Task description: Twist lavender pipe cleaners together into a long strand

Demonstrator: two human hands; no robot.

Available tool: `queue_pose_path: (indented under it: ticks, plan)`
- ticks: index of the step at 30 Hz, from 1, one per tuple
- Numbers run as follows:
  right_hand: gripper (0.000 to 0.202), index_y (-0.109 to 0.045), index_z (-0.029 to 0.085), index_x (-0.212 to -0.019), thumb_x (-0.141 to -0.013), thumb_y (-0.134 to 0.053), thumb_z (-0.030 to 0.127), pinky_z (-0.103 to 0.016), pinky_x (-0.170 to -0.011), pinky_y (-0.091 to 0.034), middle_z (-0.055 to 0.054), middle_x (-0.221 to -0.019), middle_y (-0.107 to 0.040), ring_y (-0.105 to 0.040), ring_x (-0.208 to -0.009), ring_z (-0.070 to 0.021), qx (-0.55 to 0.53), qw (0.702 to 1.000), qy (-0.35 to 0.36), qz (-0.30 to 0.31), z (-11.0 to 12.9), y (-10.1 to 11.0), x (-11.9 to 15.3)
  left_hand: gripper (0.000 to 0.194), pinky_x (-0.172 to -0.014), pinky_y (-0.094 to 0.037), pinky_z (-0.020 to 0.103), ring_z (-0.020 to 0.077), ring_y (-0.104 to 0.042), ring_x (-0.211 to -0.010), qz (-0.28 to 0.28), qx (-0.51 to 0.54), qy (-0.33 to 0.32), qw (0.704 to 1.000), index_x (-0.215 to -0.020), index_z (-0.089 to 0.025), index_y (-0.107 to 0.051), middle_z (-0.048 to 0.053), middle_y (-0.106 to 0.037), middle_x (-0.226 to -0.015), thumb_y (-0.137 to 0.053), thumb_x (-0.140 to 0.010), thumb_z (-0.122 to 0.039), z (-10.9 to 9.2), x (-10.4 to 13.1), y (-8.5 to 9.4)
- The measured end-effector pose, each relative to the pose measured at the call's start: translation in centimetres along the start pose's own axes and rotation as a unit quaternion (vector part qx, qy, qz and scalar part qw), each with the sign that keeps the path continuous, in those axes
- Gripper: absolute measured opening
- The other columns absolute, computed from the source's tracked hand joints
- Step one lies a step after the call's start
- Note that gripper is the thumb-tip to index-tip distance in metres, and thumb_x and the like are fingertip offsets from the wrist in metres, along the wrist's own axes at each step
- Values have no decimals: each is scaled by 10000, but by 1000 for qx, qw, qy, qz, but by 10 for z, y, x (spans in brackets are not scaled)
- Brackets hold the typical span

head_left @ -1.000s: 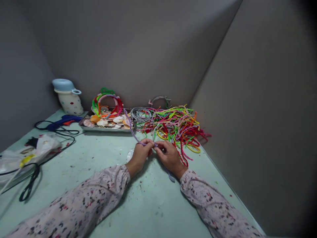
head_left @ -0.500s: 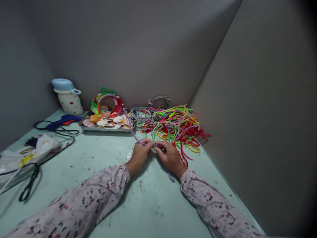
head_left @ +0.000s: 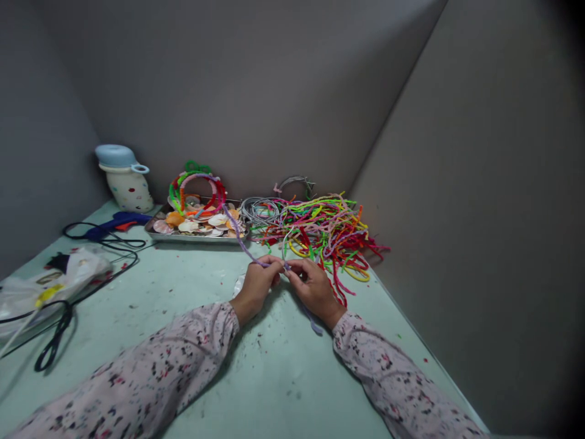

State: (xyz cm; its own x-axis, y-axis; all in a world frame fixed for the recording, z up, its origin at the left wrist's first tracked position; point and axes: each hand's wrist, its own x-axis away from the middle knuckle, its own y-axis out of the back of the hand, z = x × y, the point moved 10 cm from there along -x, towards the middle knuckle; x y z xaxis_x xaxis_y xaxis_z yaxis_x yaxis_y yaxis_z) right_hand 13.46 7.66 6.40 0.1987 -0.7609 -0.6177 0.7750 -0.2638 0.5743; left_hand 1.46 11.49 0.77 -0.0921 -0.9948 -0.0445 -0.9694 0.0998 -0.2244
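Over the middle of the table, my left hand (head_left: 258, 285) pinches a purple pipe cleaner (head_left: 238, 236), whose free end rises up and left in front of the tray. My right hand (head_left: 315, 289) meets it fingertip to fingertip, pinching the purple strand where it wraps a thin grey wire (head_left: 284, 246). The wire stands up from between the fingers. Another purple end hangs below my right palm. A white scalloped object (head_left: 238, 284) lies partly hidden behind my left hand.
A metal tray (head_left: 196, 239) holds shells and colourful rings. Right of it are coiled grey wires (head_left: 259, 211) and a heap of pipe cleaners (head_left: 329, 225). On the left are a bottle (head_left: 130, 189), a blue glue gun (head_left: 116, 224), black cable and a plastic bag (head_left: 86, 268).
The free upper end of the purple pipe cleaner has swung slightly left and down. Both hands stay in nearly the same place, still pinching.
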Motion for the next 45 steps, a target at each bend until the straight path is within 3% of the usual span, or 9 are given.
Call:
queue_pose_path:
  ticks: [28, 38, 45]
  plan:
    - [171, -646, 190, -990, -840, -597, 255, -278, -667, -476, -47, -896, -680, -599, -759, -160, -71, 996, -58, 10, -11, -1, 2, 187, -446, -286, 209, 81, -394, -443, 27, -31, -6, 999, -689, -153, -573, -46, -463, -478, -582, -755, -328, -6, 2, -7]
    - [188, -626, 197, -1011, -841, -595, 271, -279, -661, -476, -43, -877, -670, -580, -724, -153, -69, 996, -58, 6, -12, -1, 3, 157, -454, -272, 203, 73, -382, -466, 49, 22, -3, 999, -731, -157, -555, -56, -441, -516, -600, -743, -307, -7, 5, -12]
    - [185, -644, 193, -1003, -831, -603, 247, -273, -656, -464, -39, -869, -660, -571, -728, -151, -63, 996, -54, 15, -10, -2, 2, 155, -456, -270, 211, 76, -368, -465, 33, -15, -10, 999, -707, -156, -567, -54, -434, -494, -602, -739, -303, -5, 3, -6]
